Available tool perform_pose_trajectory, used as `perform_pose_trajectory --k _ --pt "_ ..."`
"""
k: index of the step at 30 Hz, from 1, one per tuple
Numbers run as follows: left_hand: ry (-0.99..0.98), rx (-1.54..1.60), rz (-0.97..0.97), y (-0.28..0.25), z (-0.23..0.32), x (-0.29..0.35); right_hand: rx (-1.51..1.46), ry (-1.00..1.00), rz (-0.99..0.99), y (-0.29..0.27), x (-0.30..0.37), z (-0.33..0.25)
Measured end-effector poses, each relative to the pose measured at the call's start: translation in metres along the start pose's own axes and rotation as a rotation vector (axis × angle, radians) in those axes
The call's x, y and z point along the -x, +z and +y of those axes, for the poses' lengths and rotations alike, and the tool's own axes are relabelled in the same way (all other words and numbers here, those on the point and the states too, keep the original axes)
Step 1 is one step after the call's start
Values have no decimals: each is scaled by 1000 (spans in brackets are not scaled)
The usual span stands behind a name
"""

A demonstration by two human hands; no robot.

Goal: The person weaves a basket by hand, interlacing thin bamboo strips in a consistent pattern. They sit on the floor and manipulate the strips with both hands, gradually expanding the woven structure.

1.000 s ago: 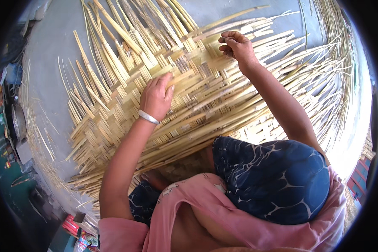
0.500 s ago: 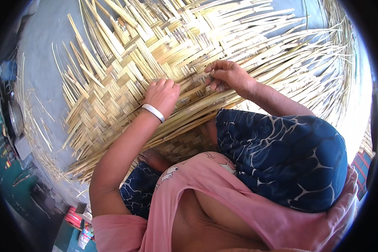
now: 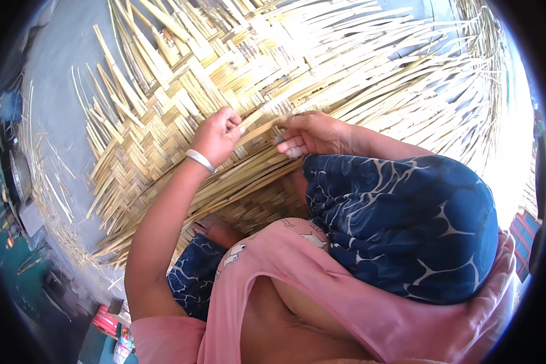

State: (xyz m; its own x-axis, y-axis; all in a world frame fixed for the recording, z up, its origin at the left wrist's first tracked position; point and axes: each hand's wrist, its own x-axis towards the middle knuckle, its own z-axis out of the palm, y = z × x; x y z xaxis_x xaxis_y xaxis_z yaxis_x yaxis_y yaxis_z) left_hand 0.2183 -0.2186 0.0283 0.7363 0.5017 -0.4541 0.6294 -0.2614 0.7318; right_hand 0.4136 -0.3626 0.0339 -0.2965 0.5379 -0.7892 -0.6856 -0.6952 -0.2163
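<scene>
Presently, the left hand [image 3: 217, 138], fingers curled nearly closed, and the right hand [image 3: 310, 133], thumb and fingers pinched, grip pale strips [image 3: 261, 130] over the woven mat [image 3: 155, 148]. The mat lies beneath both hands on the grey floor [image 3: 57, 124], strip ends fanning outward along its edges.

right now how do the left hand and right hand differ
The left hand wears a pale band at the wrist; the right hand has a bare wrist. The left hand curls into a near-fist; the right hand is stretched flatter. The left forearm rises from below; the right forearm enters from the right. Both hands seem to pinch strips over the woven mat.
</scene>
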Motion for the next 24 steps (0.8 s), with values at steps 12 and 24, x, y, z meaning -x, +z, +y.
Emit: perform_pose_trajectory --k 12,24 --pt "245 -100 89 -14 13 1 12 -499 216 3 8 -11" --pt "248 -348 64 -13 19 7 68 -586 326 -29 -14 -31"
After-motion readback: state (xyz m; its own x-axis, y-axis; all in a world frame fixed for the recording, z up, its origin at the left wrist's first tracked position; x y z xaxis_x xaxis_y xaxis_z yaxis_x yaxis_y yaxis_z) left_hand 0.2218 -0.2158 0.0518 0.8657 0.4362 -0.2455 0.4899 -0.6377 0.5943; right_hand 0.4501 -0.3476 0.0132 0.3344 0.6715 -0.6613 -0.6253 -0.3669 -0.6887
